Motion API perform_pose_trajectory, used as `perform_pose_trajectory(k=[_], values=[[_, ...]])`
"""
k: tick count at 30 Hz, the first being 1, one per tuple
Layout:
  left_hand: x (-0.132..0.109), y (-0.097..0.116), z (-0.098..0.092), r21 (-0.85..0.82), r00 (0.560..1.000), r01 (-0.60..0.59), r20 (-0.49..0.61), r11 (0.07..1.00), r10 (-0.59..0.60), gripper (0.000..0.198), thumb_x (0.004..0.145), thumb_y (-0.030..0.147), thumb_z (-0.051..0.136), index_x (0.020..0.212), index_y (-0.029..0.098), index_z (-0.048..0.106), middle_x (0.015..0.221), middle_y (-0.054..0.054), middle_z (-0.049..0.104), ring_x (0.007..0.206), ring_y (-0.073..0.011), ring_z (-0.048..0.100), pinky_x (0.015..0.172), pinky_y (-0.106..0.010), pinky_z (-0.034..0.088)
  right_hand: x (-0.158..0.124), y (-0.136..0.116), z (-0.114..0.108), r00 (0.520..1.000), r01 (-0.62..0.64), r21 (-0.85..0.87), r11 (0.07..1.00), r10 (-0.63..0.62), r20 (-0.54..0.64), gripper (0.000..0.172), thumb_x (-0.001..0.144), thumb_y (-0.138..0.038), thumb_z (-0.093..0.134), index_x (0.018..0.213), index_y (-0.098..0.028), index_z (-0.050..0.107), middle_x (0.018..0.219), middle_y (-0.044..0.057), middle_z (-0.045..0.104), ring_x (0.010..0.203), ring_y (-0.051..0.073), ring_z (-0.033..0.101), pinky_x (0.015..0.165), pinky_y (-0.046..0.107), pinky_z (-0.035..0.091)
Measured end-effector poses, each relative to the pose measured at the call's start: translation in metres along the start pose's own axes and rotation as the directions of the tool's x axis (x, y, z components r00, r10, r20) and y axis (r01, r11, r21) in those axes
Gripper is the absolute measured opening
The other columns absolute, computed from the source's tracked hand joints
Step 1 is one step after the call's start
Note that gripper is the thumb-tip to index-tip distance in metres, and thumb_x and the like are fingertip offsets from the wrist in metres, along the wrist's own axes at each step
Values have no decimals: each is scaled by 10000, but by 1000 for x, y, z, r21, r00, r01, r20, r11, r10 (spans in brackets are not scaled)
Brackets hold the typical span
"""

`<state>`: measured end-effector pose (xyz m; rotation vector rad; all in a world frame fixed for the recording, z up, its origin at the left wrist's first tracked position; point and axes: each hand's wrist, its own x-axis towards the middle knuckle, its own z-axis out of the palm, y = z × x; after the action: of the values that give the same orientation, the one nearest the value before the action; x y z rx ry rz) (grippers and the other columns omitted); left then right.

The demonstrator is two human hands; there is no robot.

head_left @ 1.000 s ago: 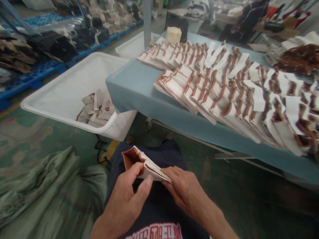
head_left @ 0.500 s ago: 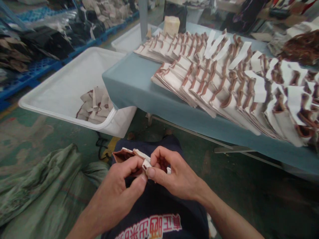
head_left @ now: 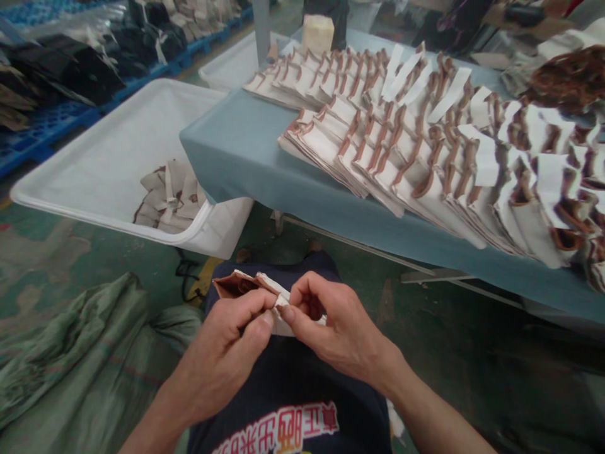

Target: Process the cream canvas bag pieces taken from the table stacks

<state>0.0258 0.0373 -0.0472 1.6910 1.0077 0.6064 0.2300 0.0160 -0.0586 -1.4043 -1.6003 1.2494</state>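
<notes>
Above my lap, a small off-white fabric pouch (head_left: 290, 325) with a brown lining is held between both hands. Its brown inside shows at the opened end, up and left of my fingers. My left hand (head_left: 231, 343) pinches the pouch's edge between thumb and forefinger. Closed on the same edge, just to the right, is my right hand (head_left: 335, 321), with thumb and curled forefinger at a small white folded bit. Part of the pouch is hidden behind my fingers.
Overlapping rows of similar off-white, brown-edged pieces (head_left: 397, 151) lie on a blue-covered table (head_left: 227, 151). A white plastic bin (head_left: 94, 151) with several pieces inside stands left of it. A green woven sack (head_left: 94, 366) lies at lower left.
The view has shifted slightly, so the table and bin sit a little further left and higher. Both hands keep their pinch on the pouch, and more of its white side shows below the fingers.
</notes>
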Motion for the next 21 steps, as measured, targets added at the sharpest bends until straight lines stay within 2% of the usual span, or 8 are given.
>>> perform_pose_trajectory(k=[6,10,14,18,21], values=[[3,5,-1,16,999,-38,10,999,38,339,1018,209,442,833,211,727,763,47,715,702,-135,650,682,-231,475,-7,-3,-1,975,169,-255,952,-200,-102,157,977,-273,678,844,-206,628,732,-29,660,616,110,584,600,232,404],[5,8,2,99,999,-47,9,994,46,322,1012,190,452,869,210,739,784,50,748,717,-129,689,711,-225,485,-8,-4,0,951,198,-400,895,-274,-141,110,943,-241,688,848,-208,645,742,-12,700,647,134,631,625,252,411],[4,7,7,126,999,-39,8,991,39,314,1003,174,455,899,222,747,847,44,788,761,-135,717,735,-228,484,-8,-4,0,970,114,-336,935,-178,-164,95,888,-241,677,816,-221,618,733,-21,690,650,136,639,637,251,428],[3,7,9,128,997,-61,55,990,54,306,1002,173,459,893,226,740,836,41,790,729,-137,703,702,-244,456,-6,-4,-5,995,1,-236,972,-25,-99,97,810,-252,682,793,-227,589,719,-38,656,644,132,614,636,252,420],[4,7,10,93,997,-35,69,995,29,313,1017,198,448,893,220,734,796,37,762,702,-141,685,691,-251,450,-3,-5,-8,996,-83,-192,978,75,-50,119,767,-261,669,762,-235,553,678,-57,599,610,126,565,606,251,388]])
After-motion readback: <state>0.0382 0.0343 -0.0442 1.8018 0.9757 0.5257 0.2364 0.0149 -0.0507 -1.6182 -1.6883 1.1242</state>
